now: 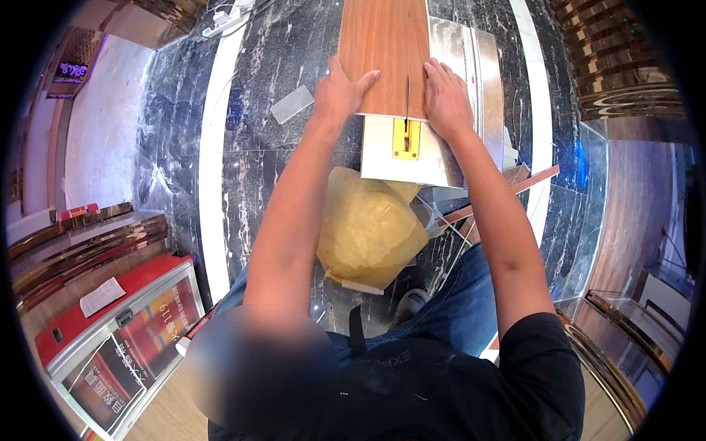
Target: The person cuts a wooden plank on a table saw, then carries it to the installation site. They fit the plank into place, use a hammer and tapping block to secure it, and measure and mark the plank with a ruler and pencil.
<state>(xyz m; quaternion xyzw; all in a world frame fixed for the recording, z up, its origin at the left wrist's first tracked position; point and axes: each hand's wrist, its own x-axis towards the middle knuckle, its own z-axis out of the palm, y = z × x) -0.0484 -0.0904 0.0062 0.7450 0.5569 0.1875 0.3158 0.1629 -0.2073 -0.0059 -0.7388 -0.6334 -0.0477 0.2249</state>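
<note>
A reddish-brown wood-grain plank (381,44) lies on a silver table saw (382,158). The thin saw blade (407,95) stands in a slit at the plank's near end, in line with a yellow insert plate (398,145). My left hand (342,90) grips the plank's left edge, thumb on top and other fingers partly hidden by the edge. Along the right edge rests my right hand (447,95), its fingers stretched forward and close together, palm down, beside the blade.
A dusty yellow bag (371,228) lies below the saw, between my legs. Wood strips (507,192) lean at its right. On the dark marble floor are a grey rectangular piece (292,104) and a white power strip (224,20). A red cabinet (121,316) stands at left, near stacked panels (88,239).
</note>
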